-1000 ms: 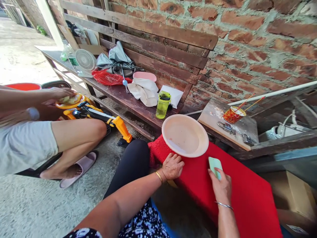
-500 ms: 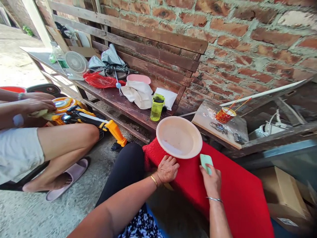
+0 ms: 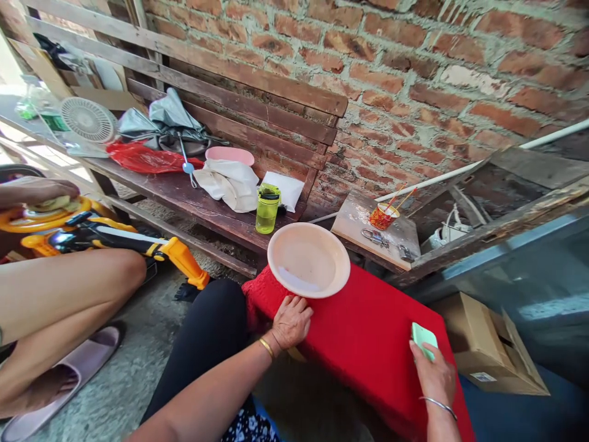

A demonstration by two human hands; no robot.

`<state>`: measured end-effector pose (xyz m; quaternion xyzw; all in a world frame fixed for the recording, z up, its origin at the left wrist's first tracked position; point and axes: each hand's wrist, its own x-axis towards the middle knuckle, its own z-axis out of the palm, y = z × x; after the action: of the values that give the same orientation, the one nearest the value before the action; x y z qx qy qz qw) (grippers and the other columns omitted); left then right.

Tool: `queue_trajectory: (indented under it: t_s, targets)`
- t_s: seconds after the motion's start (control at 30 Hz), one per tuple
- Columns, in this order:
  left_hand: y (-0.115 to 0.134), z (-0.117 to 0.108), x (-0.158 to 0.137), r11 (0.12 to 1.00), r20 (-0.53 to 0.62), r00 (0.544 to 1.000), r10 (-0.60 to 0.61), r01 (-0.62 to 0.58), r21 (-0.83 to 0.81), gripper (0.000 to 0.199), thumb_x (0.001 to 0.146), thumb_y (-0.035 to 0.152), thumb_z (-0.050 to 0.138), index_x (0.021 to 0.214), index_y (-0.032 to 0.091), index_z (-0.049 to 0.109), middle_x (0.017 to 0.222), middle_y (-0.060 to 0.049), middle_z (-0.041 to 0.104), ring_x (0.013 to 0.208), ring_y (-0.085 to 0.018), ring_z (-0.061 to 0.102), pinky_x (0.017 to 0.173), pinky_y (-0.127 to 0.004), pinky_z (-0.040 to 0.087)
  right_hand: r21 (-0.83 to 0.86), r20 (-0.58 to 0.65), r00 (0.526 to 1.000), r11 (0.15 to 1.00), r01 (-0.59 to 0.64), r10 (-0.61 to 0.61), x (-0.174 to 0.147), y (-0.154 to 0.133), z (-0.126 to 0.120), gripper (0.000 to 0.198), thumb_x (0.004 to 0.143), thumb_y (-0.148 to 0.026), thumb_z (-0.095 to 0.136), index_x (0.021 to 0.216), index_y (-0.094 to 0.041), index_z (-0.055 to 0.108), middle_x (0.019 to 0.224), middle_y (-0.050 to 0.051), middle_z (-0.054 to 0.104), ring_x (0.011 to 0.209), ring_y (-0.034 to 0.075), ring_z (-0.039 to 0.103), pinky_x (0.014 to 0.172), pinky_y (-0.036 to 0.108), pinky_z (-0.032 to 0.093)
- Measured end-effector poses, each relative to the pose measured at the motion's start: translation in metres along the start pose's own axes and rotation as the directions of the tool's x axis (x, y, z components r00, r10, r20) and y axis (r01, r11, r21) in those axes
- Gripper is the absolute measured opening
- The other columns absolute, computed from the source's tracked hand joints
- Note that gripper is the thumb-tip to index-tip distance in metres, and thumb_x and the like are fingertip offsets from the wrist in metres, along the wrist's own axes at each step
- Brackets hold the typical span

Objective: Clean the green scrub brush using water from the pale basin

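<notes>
My right hand [image 3: 436,373] grips a mint-green phone [image 3: 424,341] low over the right part of a red cloth [image 3: 368,344] that covers a table. On the cloth's near edge lies my left hand [image 3: 292,321], its fingers loosely bent and slightly apart, holding nothing. Just beyond those fingertips stands a pale round basin [image 3: 309,258] with shallow clear water in it; whether the fingers touch its rim I cannot tell. A yellow-green water bottle [image 3: 267,210] is behind the basin, on a dark wooden bench [image 3: 221,227].
Along the bench are a white fan [image 3: 88,120], a red plastic bag [image 3: 145,158], a folded umbrella [image 3: 172,120] and a white cloth [image 3: 230,184]. A board [image 3: 354,215] carries a red cup with sticks and padlocks. At left, another person's hand wipes a yellow-black wheeled toy. A cardboard box [image 3: 483,344] stands right.
My right hand has carried the phone rightward over the red cloth, away from the basin. My left hand stays by the basin. The view has swung to the right.
</notes>
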<state>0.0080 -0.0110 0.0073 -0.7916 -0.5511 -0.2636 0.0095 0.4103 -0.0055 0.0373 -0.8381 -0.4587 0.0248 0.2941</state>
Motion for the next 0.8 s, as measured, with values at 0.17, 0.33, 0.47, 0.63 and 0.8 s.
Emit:
queue_trajectory:
  t_s: [0.17, 0.33, 0.47, 0.63, 0.8]
  targets:
    - [-0.001, -0.002, -0.001, 1.0, -0.012, 1.0, 0.011, -0.011, 0.007, 0.014, 0.084, 0.014, 0.061, 0.088, 0.024, 0.069, 0.09, -0.004, 0.064, 0.093, -0.022, 0.057, 0.086, -0.039, 0.04, 0.106, 0.09, 0.991, 0.991, 0.085, -0.095, -0.029, -0.067, 0.02, 0.079, 0.066, -0.087, 0.046, 0.094, -0.019, 0.073, 0.072, 0.007, 0.059, 0.08, 0.029, 0.056, 0.076, 0.043, 0.048]
    - [-0.003, -0.002, -0.003, 0.999, -0.048, 0.999, 0.02, -0.018, 0.04, 0.02, 0.084, 0.01, 0.058, 0.091, 0.026, 0.07, 0.094, -0.003, 0.067, 0.096, -0.023, 0.06, 0.091, -0.041, 0.042, 0.203, 0.203, 0.931, 0.943, 0.264, -0.304, -0.058, -0.142, 0.071, 0.048, 0.078, -0.062, 0.058, 0.102, -0.024, 0.074, 0.093, 0.006, 0.062, 0.088, 0.024, 0.061, 0.082, 0.034, 0.049]
    - [-0.004, -0.002, -0.003, 0.998, -0.046, 0.998, 0.031, -0.029, 0.059, 0.023, 0.084, 0.01, 0.058, 0.093, 0.027, 0.071, 0.095, -0.003, 0.069, 0.094, -0.024, 0.062, 0.088, -0.041, 0.044, 0.173, 0.242, 0.914, 0.941, 0.29, -0.326, -0.056, -0.144, 0.082, 0.032, 0.077, -0.047, 0.067, 0.102, -0.028, 0.075, 0.095, 0.005, 0.061, 0.095, 0.023, 0.061, 0.086, 0.032, 0.048]
    - [-0.004, -0.006, -0.001, 0.995, -0.03, 0.999, 0.034, -0.031, 0.093, 0.025, 0.085, 0.01, 0.055, 0.093, 0.027, 0.072, 0.095, -0.003, 0.069, 0.093, -0.024, 0.063, 0.086, -0.041, 0.044, 0.009, 0.206, 0.968, 0.989, 0.145, -0.144, -0.021, -0.088, 0.036, 0.036, 0.077, -0.046, 0.066, 0.105, -0.024, 0.075, 0.09, 0.005, 0.06, 0.095, 0.025, 0.06, 0.088, 0.036, 0.046]
    - [-0.004, -0.006, -0.001, 0.995, -0.031, 0.999, 0.042, -0.039, 0.096, 0.027, 0.087, 0.009, 0.053, 0.094, 0.026, 0.072, 0.096, -0.002, 0.069, 0.094, -0.024, 0.063, 0.085, -0.041, 0.044, -0.141, 0.107, 0.99, 0.987, -0.072, 0.087, 0.005, -0.04, -0.021, 0.041, 0.08, -0.046, 0.061, 0.105, -0.017, 0.074, 0.084, 0.008, 0.06, 0.094, 0.031, 0.062, 0.085, 0.042, 0.046]
